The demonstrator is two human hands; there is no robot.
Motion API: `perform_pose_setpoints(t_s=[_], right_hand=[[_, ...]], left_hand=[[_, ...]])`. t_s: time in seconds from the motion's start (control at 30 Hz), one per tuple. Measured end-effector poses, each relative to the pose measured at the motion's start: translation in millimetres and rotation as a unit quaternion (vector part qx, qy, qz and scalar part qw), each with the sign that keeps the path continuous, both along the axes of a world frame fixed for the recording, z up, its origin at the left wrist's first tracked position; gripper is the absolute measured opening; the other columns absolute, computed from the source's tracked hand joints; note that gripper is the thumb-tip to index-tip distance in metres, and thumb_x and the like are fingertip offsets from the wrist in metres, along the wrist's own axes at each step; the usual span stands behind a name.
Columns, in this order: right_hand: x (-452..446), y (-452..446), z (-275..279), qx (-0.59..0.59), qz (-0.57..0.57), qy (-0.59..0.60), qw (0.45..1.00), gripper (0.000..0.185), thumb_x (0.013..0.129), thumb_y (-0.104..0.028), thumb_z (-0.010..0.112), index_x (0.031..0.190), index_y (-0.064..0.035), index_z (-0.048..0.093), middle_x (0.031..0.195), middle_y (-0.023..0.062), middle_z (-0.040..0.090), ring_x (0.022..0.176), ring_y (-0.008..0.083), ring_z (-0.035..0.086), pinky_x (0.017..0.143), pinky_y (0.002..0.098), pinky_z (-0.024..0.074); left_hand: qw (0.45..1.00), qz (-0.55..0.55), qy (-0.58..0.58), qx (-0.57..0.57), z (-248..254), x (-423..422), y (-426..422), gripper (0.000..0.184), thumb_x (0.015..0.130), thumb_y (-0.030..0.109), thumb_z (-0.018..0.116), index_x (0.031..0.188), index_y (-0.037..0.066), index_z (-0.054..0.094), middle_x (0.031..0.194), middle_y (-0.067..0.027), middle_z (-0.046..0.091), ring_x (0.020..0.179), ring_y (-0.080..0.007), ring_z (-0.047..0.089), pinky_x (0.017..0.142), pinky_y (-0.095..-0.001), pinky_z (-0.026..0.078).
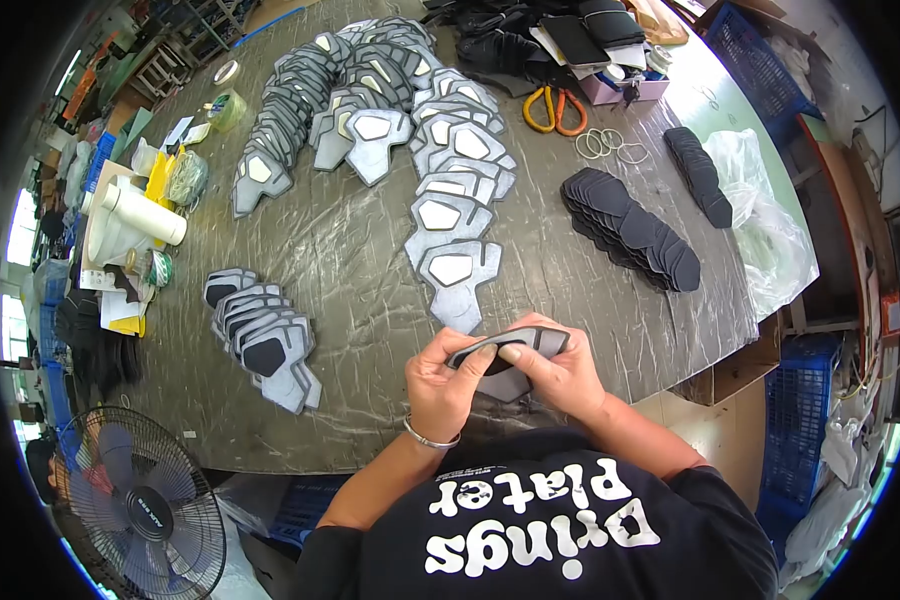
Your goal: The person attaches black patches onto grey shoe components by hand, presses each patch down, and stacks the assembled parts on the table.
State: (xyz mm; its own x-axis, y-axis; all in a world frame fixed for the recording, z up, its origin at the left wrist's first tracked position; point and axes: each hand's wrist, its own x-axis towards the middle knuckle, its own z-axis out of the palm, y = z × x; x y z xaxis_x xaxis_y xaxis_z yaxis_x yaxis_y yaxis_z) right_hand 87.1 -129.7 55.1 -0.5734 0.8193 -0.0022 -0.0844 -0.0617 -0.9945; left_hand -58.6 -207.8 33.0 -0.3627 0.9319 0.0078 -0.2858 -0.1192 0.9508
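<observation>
Both hands pinch one grey, padded-looking shaped piece [508, 384] near the table's front edge. My left hand [438, 385] grips its left side, with the thumb on a dark area in the middle. My right hand [567, 378] grips the right side, its thumb pressing beside the left one. The piece is bent, and the fingers hide part of it. Just beyond lies a long overlapping row of grey pieces with whitish centres [454, 268]. To the left is a shorter row of grey pieces with black centres [264, 355]. Black flat pieces [630, 230] are fanned out to the right.
Another fan of black pieces [698, 178] lies beside a clear plastic bag [755, 220]. Orange-handled scissors [568, 113] and rubber bands [600, 143] are farther back. A white bottle [145, 210] and tape rolls [227, 108] line the left side. A fan [150, 510] stands front left.
</observation>
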Motion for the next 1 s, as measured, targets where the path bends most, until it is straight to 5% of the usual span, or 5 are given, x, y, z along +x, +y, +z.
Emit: perform_pose_setpoints(t_s=[0.23, 0.57, 0.7, 0.83, 1.0], right_hand=[[-2, -4, -13, -0.206, -0.044, 0.072, 0.975, 0.016, 0.092, -0.016, 0.065, 0.094, -0.0008, 0.069, 0.088, -0.0019, 0.064, 0.079, 0.0062, 0.056, 0.07, 0.0242, 0.0474], [-8, -11, -16, -0.154, 0.003, -0.027, 0.988, 0.016, 0.09, -0.012, 0.067, 0.099, 0.0013, 0.07, 0.088, 0.0004, 0.069, 0.079, 0.0051, 0.059, 0.068, 0.0233, 0.0499], [-16, -18, -23, -0.1, 0.014, -0.018, 0.995, 0.021, 0.09, -0.016, 0.068, 0.102, 0.0014, 0.069, 0.086, 0.0022, 0.07, 0.078, 0.0072, 0.059, 0.068, 0.0253, 0.0504], [-25, 6, -21, -0.005, 0.122, -0.09, 0.988, 0.044, 0.09, -0.026, 0.068, 0.121, 0.0031, 0.057, 0.101, 0.0137, 0.066, 0.087, 0.017, 0.063, 0.075, 0.0324, 0.0516], [-39, 71, -36, 0.28, -0.025, -0.314, 0.907, 0.051, 0.081, -0.026, 0.074, 0.122, 0.0007, 0.056, 0.116, 0.0165, 0.057, 0.095, 0.0305, 0.062, 0.082, 0.0379, 0.0509]], left_hand=[[0.983, -0.035, -0.16, -0.082, 0, -2, -5, 0.016, 0.091, 0.007, 0.066, 0.101, -0.005, 0.067, 0.096, -0.0058, 0.068, 0.086, -0.0088, 0.061, 0.076, -0.0211, 0.048], [0.989, 0.021, -0.117, -0.087, 2, 1, -6, 0.013, 0.089, 0.002, 0.066, 0.101, -0.004, 0.066, 0.096, -0.0072, 0.069, 0.086, -0.0098, 0.062, 0.08, -0.0224, 0.048], [0.968, 0.041, -0.219, -0.113, -9, -5, -21, 0.013, 0.086, 0.001, 0.068, 0.099, -0.002, 0.067, 0.095, -0.007, 0.069, 0.085, -0.0089, 0.062, 0.078, -0.0226, 0.048], [0.98, 0.116, -0.084, -0.136, -10, -61, -52, 0.01, 0.085, 0.004, 0.068, 0.094, -0.001, 0.067, 0.089, -0.0055, 0.068, 0.078, -0.0077, 0.061, 0.073, -0.0217, 0.047], [0.945, 0.217, 0.16, -0.187, 0, -172, -90, 0.016, 0.083, 0.008, 0.071, 0.096, -0.001, 0.066, 0.082, -0.0021, 0.063, 0.068, -0.0094, 0.055, 0.063, -0.027, 0.044]])
